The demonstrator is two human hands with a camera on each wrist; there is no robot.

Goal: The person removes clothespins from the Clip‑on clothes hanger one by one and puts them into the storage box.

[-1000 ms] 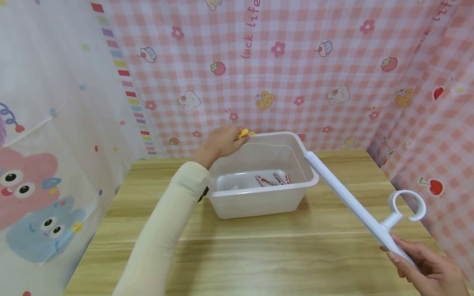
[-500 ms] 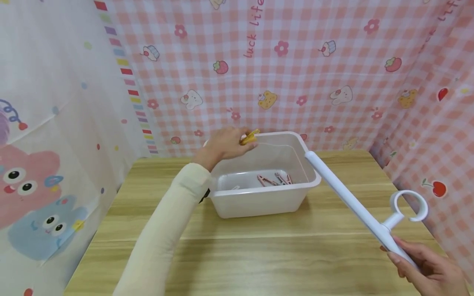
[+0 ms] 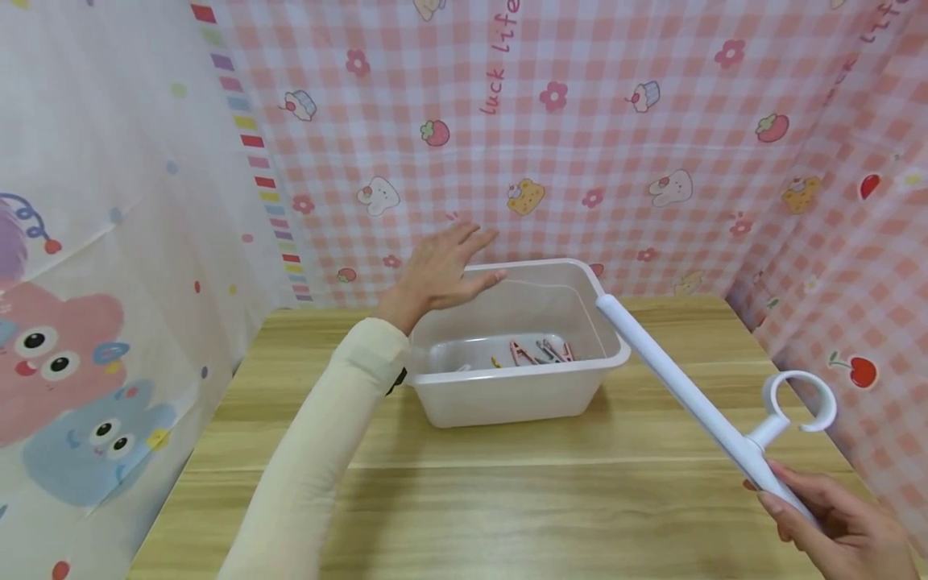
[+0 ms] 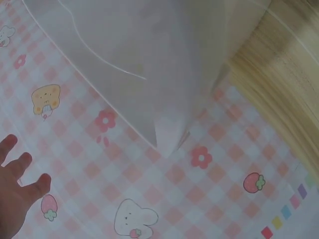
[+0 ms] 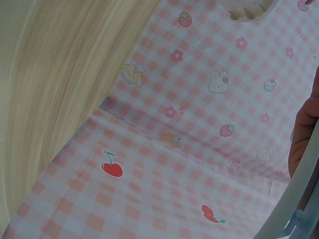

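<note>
Over the left rear of a translucent white plastic bin point(image 3: 507, 399), my left hand point(image 3: 445, 270) is spread, with nothing in its grasp. The fingers point(image 4: 37, 188) also show apart at the edge of the left wrist view. On the bin's floor lie several reddish clothespins point(image 3: 522, 353). A small yellow piece point(image 3: 496, 362) shows beside them, mostly hidden by the front wall. At the lower right, my right hand point(image 3: 844, 524) grips the lower end of a white rod point(image 3: 674, 383). An open C-shaped ring point(image 3: 812, 395) branches off the rod. Its upper end reaches near the bin's right rim.
The bin stands toward the back of a wood-grain table point(image 3: 493, 499). Behind it hangs a pink checked cloth point(image 3: 580, 145), which also covers the right side. A white cloth with cartoon figures point(image 3: 65, 242) closes off the left.
My left hand has let go of the yellow clip and its fingers have spread. A yellow piece now shows inside the bin. My right hand and the rod have hardly moved.
</note>
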